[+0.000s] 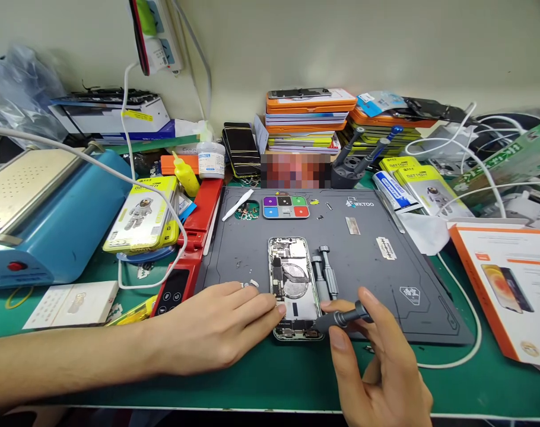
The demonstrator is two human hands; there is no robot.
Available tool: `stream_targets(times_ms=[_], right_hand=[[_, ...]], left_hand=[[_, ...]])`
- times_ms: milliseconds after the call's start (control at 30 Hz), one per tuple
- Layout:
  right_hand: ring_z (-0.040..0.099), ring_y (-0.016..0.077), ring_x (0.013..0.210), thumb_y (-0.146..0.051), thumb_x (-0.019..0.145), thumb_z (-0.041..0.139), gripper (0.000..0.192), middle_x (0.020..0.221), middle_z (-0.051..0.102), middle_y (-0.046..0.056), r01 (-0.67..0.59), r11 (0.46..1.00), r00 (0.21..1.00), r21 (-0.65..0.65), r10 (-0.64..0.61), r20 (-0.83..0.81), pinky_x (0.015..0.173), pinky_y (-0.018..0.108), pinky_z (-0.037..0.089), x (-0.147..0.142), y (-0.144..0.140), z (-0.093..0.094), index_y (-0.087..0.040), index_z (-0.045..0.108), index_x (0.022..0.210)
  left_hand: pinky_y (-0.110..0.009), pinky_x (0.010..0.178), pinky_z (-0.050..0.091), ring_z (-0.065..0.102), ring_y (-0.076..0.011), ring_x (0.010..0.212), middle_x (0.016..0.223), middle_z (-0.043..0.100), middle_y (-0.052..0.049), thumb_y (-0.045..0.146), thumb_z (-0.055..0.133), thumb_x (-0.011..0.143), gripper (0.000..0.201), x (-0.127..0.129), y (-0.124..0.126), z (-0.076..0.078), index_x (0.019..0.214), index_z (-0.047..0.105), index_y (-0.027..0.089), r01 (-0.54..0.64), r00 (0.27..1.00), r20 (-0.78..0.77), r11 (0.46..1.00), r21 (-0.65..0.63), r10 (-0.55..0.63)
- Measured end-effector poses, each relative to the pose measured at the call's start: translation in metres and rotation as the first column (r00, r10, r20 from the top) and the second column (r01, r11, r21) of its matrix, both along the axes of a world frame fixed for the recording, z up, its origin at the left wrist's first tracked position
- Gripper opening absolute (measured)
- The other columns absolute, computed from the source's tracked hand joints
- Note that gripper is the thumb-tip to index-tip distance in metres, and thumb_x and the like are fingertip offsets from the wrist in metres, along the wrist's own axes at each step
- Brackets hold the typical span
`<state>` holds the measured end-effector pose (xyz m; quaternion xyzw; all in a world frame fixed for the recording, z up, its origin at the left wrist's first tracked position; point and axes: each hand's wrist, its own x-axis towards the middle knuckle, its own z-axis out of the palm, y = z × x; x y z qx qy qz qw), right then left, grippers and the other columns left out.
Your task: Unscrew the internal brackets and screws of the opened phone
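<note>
Pinched in the right hand [383,362], a screwdriver [334,320] slants to the near end of an opened phone [295,286], which the unclenched left hand [234,323] seemingly steadies.

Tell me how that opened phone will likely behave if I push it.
The opened phone should stay stiff, being a flat, framed slab. Its exposed circuitry looks fragile, with no screen covering it. Lying flat on the gray mat, it seems more apt to slide than tip, though the left hand at its left edge may resist.
</note>
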<state>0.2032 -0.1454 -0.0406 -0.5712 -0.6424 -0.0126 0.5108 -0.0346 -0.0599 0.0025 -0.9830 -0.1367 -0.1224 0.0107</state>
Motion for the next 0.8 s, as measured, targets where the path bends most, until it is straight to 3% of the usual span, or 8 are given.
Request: stream_targets(times_ms=[267,367,567,667,800], right_hand=[[0.082,0.0187,0.086,-0.001,0.096,0.070,0.075,0.126,0.082,0.005,-0.071,0.994,0.997,0.089,0.069,0.032,0.074,0.031,0.074,0.001,0.004,0.005,-0.032,0.052,0.161],[0.083,0.0211,0.094,-0.002,0.097,0.069,0.074,0.129,0.081,0.007,-0.095,0.991,0.993,0.089,0.089,0.073,0.078,0.033,0.074,0.002,0.004,0.006,-0.031,0.050,0.163],[0.082,0.0241,0.106,-0.001,0.097,0.067,0.077,0.129,0.080,0.008,-0.143,0.984,0.983,0.107,0.129,0.130,0.085,0.037,0.073,0.004,0.003,0.007,-0.029,0.045,0.165],[0.082,0.0239,0.105,-0.001,0.098,0.067,0.076,0.128,0.081,0.008,-0.144,0.982,0.981,0.126,0.124,0.149,0.084,0.036,0.073,0.003,0.004,0.009,-0.028,0.046,0.165],[0.083,0.0229,0.099,0.001,0.097,0.066,0.077,0.124,0.082,0.008,-0.164,0.974,0.978,0.157,0.139,0.156,0.079,0.034,0.072,0.004,0.006,0.009,-0.029,0.047,0.164]], left_hand=[[-0.037,0.082,0.059,0.069,-0.0241,0.097,0.125,0.072,-0.015,0.011,0.046,0.112,0.035,-0.001,-0.003,-0.003,0.140,0.064,0.002,0.021,0.999,-0.052,0.993,0.120,-0.015],[-0.038,0.080,0.059,0.069,-0.0243,0.097,0.124,0.072,-0.015,0.011,0.048,0.111,0.034,-0.001,-0.005,-0.004,0.139,0.065,0.001,0.039,0.998,-0.059,0.987,0.156,-0.031],[-0.040,0.079,0.058,0.068,-0.0272,0.102,0.128,0.070,-0.016,0.017,0.050,0.113,0.039,0.001,-0.020,-0.014,0.146,0.062,0.001,-0.057,0.998,-0.026,0.980,0.192,0.063],[-0.042,0.083,0.057,0.067,-0.0302,0.109,0.134,0.069,-0.018,0.018,0.054,0.111,0.045,0.001,-0.027,-0.020,0.151,0.057,-0.002,-0.085,0.995,-0.027,0.966,0.242,0.095],[-0.041,0.081,0.055,0.069,-0.0282,0.104,0.126,0.072,-0.016,0.018,0.052,0.111,0.043,0.000,-0.028,-0.024,0.148,0.059,-0.001,-0.089,0.996,0.009,0.969,0.232,0.089]])
